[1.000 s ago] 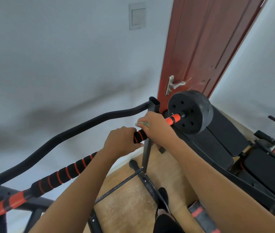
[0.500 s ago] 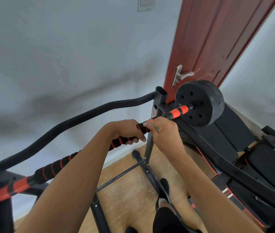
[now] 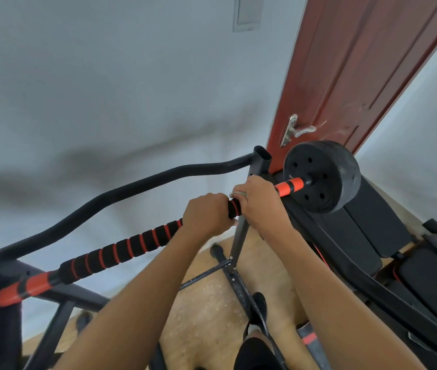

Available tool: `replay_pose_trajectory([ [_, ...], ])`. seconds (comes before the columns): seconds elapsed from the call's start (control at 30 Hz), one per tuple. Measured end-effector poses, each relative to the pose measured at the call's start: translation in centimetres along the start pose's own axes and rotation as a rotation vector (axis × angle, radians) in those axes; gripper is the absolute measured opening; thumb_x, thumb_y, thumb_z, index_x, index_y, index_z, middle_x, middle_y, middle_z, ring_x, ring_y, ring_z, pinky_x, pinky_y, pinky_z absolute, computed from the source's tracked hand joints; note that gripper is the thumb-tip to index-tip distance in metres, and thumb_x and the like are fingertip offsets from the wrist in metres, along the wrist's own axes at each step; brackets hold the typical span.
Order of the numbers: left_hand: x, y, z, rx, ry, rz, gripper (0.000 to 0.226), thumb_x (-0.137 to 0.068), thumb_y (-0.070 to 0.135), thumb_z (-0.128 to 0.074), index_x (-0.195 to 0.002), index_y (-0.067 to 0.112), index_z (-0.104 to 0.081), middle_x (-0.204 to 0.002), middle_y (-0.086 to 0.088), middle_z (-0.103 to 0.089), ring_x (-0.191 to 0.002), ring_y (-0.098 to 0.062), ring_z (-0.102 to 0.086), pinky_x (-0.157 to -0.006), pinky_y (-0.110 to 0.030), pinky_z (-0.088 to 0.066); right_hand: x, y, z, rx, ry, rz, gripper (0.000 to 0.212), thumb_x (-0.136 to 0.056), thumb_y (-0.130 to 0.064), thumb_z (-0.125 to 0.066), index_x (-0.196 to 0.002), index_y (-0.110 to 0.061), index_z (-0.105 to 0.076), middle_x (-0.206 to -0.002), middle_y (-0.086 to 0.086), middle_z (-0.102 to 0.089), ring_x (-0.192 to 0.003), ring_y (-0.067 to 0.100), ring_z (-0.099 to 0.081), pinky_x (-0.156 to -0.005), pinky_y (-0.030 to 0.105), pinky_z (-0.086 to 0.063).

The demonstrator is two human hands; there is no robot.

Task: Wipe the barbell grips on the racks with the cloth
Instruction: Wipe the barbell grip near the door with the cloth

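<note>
A barbell with a black foam grip ringed in red [image 3: 132, 245] lies across the rack, with orange sleeves at both ends and a black weight plate [image 3: 321, 176] on the right. My left hand [image 3: 208, 213] grips the black foam near its right end. My right hand [image 3: 258, 201] is wrapped round the bar just right of it, beside the rack upright [image 3: 261, 158]. A thin strip of pale cloth [image 3: 238, 194] shows under its fingers; the rest of the cloth is hidden.
A curved black rack bar [image 3: 121, 188] runs behind the barbell. The red door with a metal handle [image 3: 296, 130] stands close behind the plate. A black padded bench [image 3: 377, 217] and more gear sit at right. My foot [image 3: 258, 303] rests on the wooden floor.
Both hands have slid right along the bar, toward the orange sleeve and plate, after sliding left half a second earlier. The view shifted slightly.
</note>
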State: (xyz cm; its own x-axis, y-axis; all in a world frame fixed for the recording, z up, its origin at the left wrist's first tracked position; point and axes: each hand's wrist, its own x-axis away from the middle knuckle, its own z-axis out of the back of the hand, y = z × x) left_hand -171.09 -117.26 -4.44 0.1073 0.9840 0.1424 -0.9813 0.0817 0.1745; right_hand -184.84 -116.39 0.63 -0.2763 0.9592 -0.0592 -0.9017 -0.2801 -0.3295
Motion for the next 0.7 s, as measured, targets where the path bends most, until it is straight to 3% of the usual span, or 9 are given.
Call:
replay_pose_trajectory([
  [0.1,-1.4,-0.5,1.0,0.284,-0.344,0.061,0.042,-0.082,0.048,-0.085,-0.099,0.015,-0.067,-0.076,-0.004,-0.070,-0.057,-0.018,-0.066,-0.067,-0.032,-0.063,1.4,0.8,-0.8,-0.049,0.066,0.032,0.020,-0.103,-0.017,-0.054,-0.106,-0.012,-0.072,-0.100,0.010,-0.062,-0.088,0.021,-0.060,-0.087,0.034,-0.052],
  [0.17,-2.0,-0.9,1.7,0.406,-0.459,0.086,0.042,-0.080,0.042,-0.089,-0.100,0.011,-0.068,-0.072,-0.005,-0.069,-0.050,-0.017,-0.062,-0.061,-0.031,-0.061,2.2,1.3,-1.4,-0.113,0.144,-0.001,0.019,-0.102,-0.014,-0.056,-0.106,-0.009,-0.074,-0.094,0.011,-0.064,-0.083,0.024,-0.063,-0.084,0.037,-0.056],
  [0.23,-2.1,-1.3,2.1,0.443,-0.500,0.091,0.041,-0.080,0.041,-0.088,-0.100,0.010,-0.068,-0.070,-0.005,-0.068,-0.048,-0.017,-0.060,-0.059,-0.030,-0.060,3.0,2.1,-2.0,-0.169,0.226,-0.028,0.016,-0.100,-0.011,-0.061,-0.104,-0.009,-0.076,-0.086,0.009,-0.066,-0.077,0.024,-0.064,-0.077,0.037,-0.058],
  [0.3,-1.9,-1.5,2.2,0.472,-0.504,0.070,0.041,-0.081,0.039,-0.087,-0.103,0.011,-0.067,-0.072,-0.005,-0.068,-0.050,-0.017,-0.061,-0.061,-0.031,-0.061,4.8,3.2,-2.8,-0.182,0.172,-0.063,0.015,-0.100,-0.012,-0.062,-0.101,-0.011,-0.077,-0.082,0.004,-0.066,-0.075,0.019,-0.064,-0.074,0.032,-0.056],
  [0.4,-1.9,-1.7,2.2,0.495,-0.483,0.035,0.038,-0.084,0.036,-0.085,-0.103,0.011,-0.064,-0.072,-0.005,-0.067,-0.048,-0.015,-0.060,-0.057,-0.028,-0.059,8.8,5.1,-4.6,-0.278,0.112,-0.209,0.015,-0.100,-0.016,-0.064,-0.104,-0.013,-0.078,-0.093,0.001,-0.073,-0.080,0.003,-0.062,-0.084,0.026,-0.055],
  [0.5,-1.5,-1.7,2.4,0.512,-0.405,0.008,0.035,-0.084,0.035,-0.084,-0.104,0.016,-0.061,-0.076,-0.004,-0.068,-0.051,-0.013,-0.063,-0.057,-0.027,-0.059,9.1,4.7,-4.1,-0.372,0.223,-0.213,0.013,-0.097,-0.019,-0.070,-0.104,-0.012,-0.078,-0.092,-0.007,-0.071,-0.078,-0.011,-0.059,-0.082,0.005,-0.049],
  [0.57,-0.4,-1.0,2.4,0.268,-0.187,-0.045,0.036,-0.084,0.041,-0.081,-0.105,0.023,-0.057,-0.082,0.002,-0.065,-0.065,-0.012,-0.066,-0.065,-0.028,-0.059,7.1,3.5,-1.9,-0.376,0.335,-0.133,0.013,-0.097,-0.016,-0.070,-0.104,-0.010,-0.079,-0.091,-0.004,-0.072,-0.075,-0.006,-0.061,-0.079,-0.003,-0.041],
  [0.63,0.7,0.2,1.4,-0.085,0.097,-0.105,0.030,-0.091,0.042,-0.073,-0.109,0.024,-0.055,-0.080,0.005,-0.057,-0.069,-0.014,-0.060,-0.067,-0.028,-0.051,3.9,2.3,-0.1,-0.304,0.400,-0.020,0.016,-0.099,-0.017,-0.066,-0.108,-0.012,-0.078,-0.094,-0.001,-0.071,-0.082,0.002,-0.062,-0.085,0.005,-0.044],
  [0.7,1.6,1.3,0.0,-0.194,0.253,-0.104,0.023,-0.100,0.034,-0.065,-0.114,0.020,-0.055,-0.076,0.005,-0.053,-0.064,-0.016,-0.055,-0.068,-0.029,-0.050,0.9,1.4,0.4,-0.132,0.277,0.055,0.021,-0.104,-0.019,-0.057,-0.113,-0.015,-0.075,-0.100,0.002,-0.070,-0.091,0.010,-0.063,-0.091,0.022,-0.052],
])
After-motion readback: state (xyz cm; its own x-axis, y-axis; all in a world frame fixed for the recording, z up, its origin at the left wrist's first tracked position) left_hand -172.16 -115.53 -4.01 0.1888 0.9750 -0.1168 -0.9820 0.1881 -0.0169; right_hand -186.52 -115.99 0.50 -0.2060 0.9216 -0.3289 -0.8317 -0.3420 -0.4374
